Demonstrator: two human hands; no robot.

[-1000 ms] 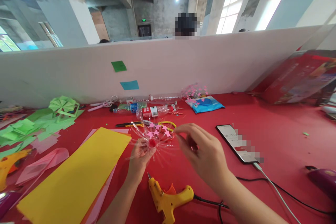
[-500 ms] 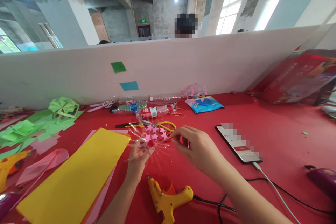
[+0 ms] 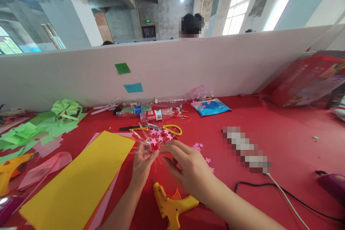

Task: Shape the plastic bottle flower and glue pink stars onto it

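My left hand (image 3: 144, 156) grips a clear plastic bottle piece (image 3: 147, 143) cut into thin strips that fan outward. Its middle is red, and several pink stars (image 3: 160, 138) sit among the strips. Close to the right side of this piece is my right hand (image 3: 179, 160), its fingers bent and the thumb apart from them. No held thing shows in the right hand; whether its fingertips touch the plastic I cannot tell. Loose pink stars (image 3: 208, 160) lie on the red table just beyond the right hand. A yellow glue gun (image 3: 172, 205) rests below both hands.
Yellow paper (image 3: 81, 183) lies at left, with green paper pieces (image 3: 24, 133) behind it. Plastic bottles (image 3: 155, 115), yellow-handled scissors (image 3: 175, 128), a cutter knife (image 3: 133, 128) and a blue wipes pack (image 3: 211, 107) lie toward the white partition (image 3: 172, 64). A phone and cables lie right.
My right hand has moved left and slightly down, closer to the red middle of the bottle piece. Loose stars on the table now show beyond it. The left hand keeps its hold.
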